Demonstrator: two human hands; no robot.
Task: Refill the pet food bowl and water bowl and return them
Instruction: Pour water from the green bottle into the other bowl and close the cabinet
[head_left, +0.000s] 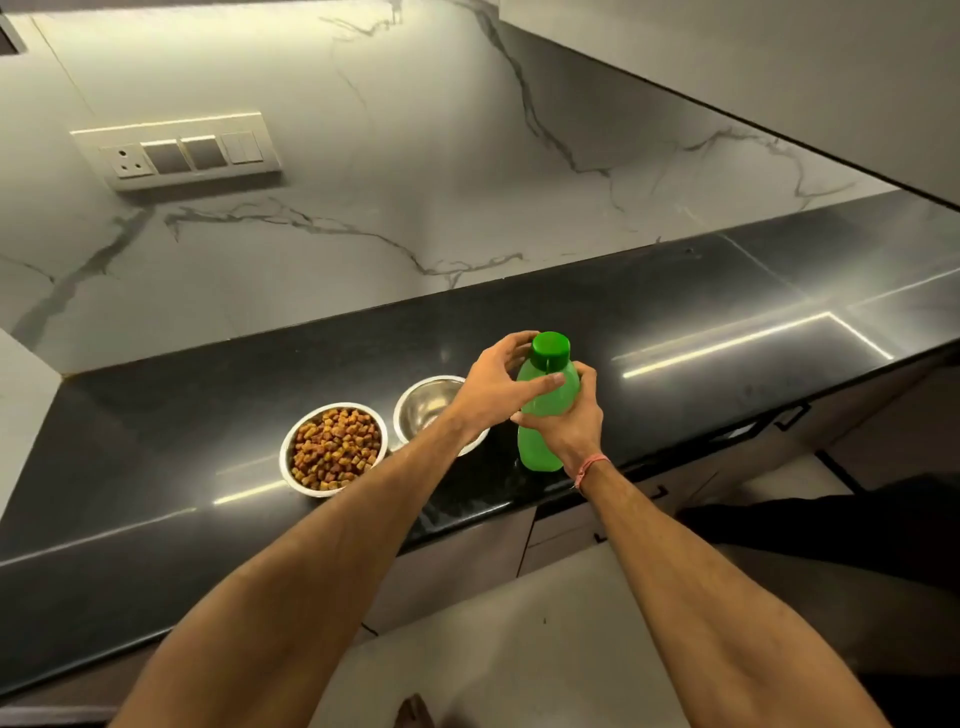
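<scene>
Fingers (540, 387) of left hand (493, 392): spread, curved toward the neck of a green bottle (543, 415) just under its green cap (550, 351), thumb across the bottle's front. Right hand (569, 421): wrapped closed around the bottle's middle; red thread (589, 467) on wrist. Bottle: upright on black counter (156, 467). Empty steel bowl (431, 402): just left of the fingers, partly behind the left wrist. Steel bowl of kibble (335, 449): further left, beside the empty one.

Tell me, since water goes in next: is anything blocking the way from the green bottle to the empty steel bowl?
The left hand and forearm cross over the empty bowl, between it and the green bottle. The cap is on.
</scene>
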